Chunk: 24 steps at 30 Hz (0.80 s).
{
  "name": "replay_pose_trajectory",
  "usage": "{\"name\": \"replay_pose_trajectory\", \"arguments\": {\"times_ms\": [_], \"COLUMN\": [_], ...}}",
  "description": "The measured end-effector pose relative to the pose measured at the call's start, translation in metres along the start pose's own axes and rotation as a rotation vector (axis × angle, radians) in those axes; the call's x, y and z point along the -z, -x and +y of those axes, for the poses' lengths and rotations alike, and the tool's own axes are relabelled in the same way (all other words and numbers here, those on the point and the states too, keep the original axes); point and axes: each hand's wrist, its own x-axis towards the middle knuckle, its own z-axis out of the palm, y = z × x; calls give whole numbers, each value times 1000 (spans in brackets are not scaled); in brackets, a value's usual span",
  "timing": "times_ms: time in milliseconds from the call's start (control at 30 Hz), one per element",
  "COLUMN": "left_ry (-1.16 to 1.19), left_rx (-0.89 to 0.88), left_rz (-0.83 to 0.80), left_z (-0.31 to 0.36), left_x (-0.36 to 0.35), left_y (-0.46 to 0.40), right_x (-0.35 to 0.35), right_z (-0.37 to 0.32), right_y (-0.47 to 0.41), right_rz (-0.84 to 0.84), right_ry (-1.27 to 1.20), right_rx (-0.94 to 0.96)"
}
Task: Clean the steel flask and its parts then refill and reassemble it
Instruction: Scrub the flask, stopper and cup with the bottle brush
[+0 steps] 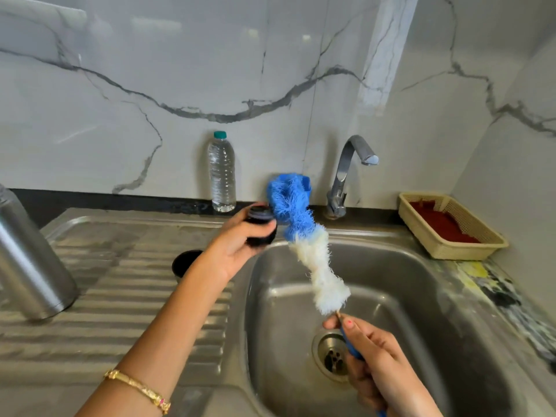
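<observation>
Holding a small dark round flask lid (261, 226) in your left hand (237, 246), you have your fingers and thumb curled round it above the far left edge of the stainless steel sink basin (400, 275). Your right hand (380, 356) grips the blue handle of a long bottle brush (304, 236), thumb and forefinger pinching the stem just below the bristles. The brush slants up and to the left over the basin; its lower bristles are white and its upper bristles blue, and the blue tip lies right beside the lid, perhaps touching it, though the blur there makes contact hard to judge.

On the ribbed steel draining board (120, 296) to the left, the tall brushed-steel flask body (30, 260) stands near the left edge of the view, well apart from your hands. A second dark round cup-like part (185, 262) sits on the board just behind your left forearm, partly hidden by it. A gold bangle (138, 389) circles that forearm.

At the far side, a clear plastic water bottle with a teal cap (222, 173) stands upright against the marble-patterned wall. A chrome tap (346, 173) rises behind the basin, its spout pointing right. A beige plastic basket holding something red (451, 225) rests on the counter at the far right.
</observation>
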Motion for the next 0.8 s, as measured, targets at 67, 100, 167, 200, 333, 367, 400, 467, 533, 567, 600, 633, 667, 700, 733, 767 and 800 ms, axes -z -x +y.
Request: {"name": "replay_pose_trajectory", "arguments": {"times_ms": [67,100,167,200,333,367,400,467,533,567,600,633,667,700,733,767,800], "left_ry": [-331,-456,-545,-544,-313,-203,-106,-35,-23,-4,4,4,-8,-29,-63,-102,-140], "left_rx": [-202,-296,-420,-462,-432,-398,-371,-328,-298,-293,-299,-312,-327,-343,-354,-357,-357], "left_rz": [76,117,150,138,87,94,100,92,50,54,89,140,189,217,216,185,134], "left_z": [5,11,26,32,41,42,43,43,39,38,39,41,45,47,46,42,37], "left_x": [5,4,-2,-5,-6,-7,-8,-11,-11,-10,-6,-2,3,8,11,11,9], "left_y": [-5,-10,-16,-18,-18,-18,-17,-16,-14,-13,-13,-14,-14,-14,-13,-11,-8], "right_x": [5,8,14,17,22,19,16,9,4,2,0,-1,-2,-3,-4,-6,-8], "right_z": [-8,-13,-24,-28,-19,-16,-13,-14,-17,-16,-14,-10,-5,0,4,6,5], "right_y": [-8,-14,-24,-26,-16,-13,-13,-20,-31,-33,-33,-30,-25,-20,-16,-15,-18], "right_rz": [39,70,109,116,140,151,158,179,202,205,201,187,162,137,120,116,117], "right_ry": [58,128,337,410,396,395,407,454,497,510,518,513,491,455,419,390,363], "right_rx": [122,213,407,470,503,511,529,566,575,572,564,549,526,499,471,454,451]}}
